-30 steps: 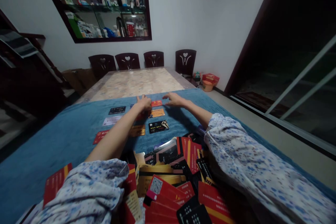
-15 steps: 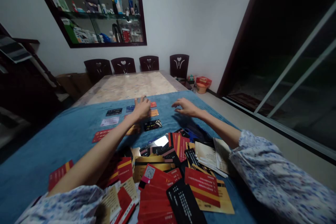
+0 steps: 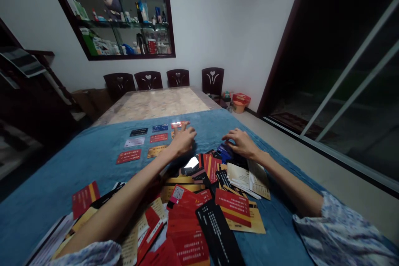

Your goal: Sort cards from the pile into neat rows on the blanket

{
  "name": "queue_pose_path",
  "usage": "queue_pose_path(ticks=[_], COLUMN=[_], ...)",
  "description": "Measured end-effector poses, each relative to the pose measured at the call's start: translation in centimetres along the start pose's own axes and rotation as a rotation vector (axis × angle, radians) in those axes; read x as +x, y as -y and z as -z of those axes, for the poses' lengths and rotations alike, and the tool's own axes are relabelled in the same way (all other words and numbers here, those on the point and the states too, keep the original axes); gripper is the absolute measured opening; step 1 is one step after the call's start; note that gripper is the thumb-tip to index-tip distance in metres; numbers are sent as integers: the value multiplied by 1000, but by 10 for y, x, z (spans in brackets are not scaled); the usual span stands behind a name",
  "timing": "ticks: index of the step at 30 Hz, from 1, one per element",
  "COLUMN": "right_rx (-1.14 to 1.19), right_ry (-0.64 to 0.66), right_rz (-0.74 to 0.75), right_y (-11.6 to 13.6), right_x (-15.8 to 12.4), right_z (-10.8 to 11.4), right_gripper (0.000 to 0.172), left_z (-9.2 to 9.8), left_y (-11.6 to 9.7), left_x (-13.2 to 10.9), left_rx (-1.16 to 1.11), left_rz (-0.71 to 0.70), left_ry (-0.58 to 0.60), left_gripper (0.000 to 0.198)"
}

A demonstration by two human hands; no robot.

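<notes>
Single cards lie in rows on the blue blanket [image 3: 77, 162]: a black card [image 3: 139, 131], a blue card [image 3: 160, 127], a red card [image 3: 176, 124], a white card [image 3: 134, 141] and further red and gold ones. My left hand [image 3: 183, 141] lies on the right end of these rows. Its fingers are stretched forward and one points at the far red card. My right hand [image 3: 241, 143] rests with bent, spread fingers on the far edge of the big card pile [image 3: 202, 208], touching a dark blue card [image 3: 223, 149]. Neither hand visibly grips anything.
The pile of red, black and gold cards spreads across the blanket close to me. Beyond the blanket is the bare marble tabletop [image 3: 156, 102] with several dark chairs [image 3: 177, 77] at its far end. A wall shelf [image 3: 124, 20] hangs above, and a glass sliding door [image 3: 358, 91] is on the right.
Both hands have drawn back toward me from the far row of cards. The right hand has dropped onto the pile's far edge, and the left hand now sits lower and further right.
</notes>
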State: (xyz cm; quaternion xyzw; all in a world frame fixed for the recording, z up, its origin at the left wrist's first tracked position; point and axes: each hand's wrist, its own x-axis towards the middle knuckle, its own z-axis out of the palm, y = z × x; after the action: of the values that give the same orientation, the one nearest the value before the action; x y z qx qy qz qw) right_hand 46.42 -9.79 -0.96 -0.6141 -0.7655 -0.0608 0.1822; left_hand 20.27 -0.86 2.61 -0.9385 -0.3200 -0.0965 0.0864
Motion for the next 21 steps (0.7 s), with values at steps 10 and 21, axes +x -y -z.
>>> queue_pose_path(ticks=[10, 21], right_rx=[-108, -54], right_ry=[87, 160], right_rz=[-109, -91], right_y=[5, 2], right_x=[-32, -42], right_z=[12, 4], right_gripper=[26, 39], left_z=[5, -12], left_y=[-54, -90], left_x=[11, 44], left_rx=[-89, -204], left_rz=[-232, -216], left_ry=[37, 291], left_gripper=[26, 36])
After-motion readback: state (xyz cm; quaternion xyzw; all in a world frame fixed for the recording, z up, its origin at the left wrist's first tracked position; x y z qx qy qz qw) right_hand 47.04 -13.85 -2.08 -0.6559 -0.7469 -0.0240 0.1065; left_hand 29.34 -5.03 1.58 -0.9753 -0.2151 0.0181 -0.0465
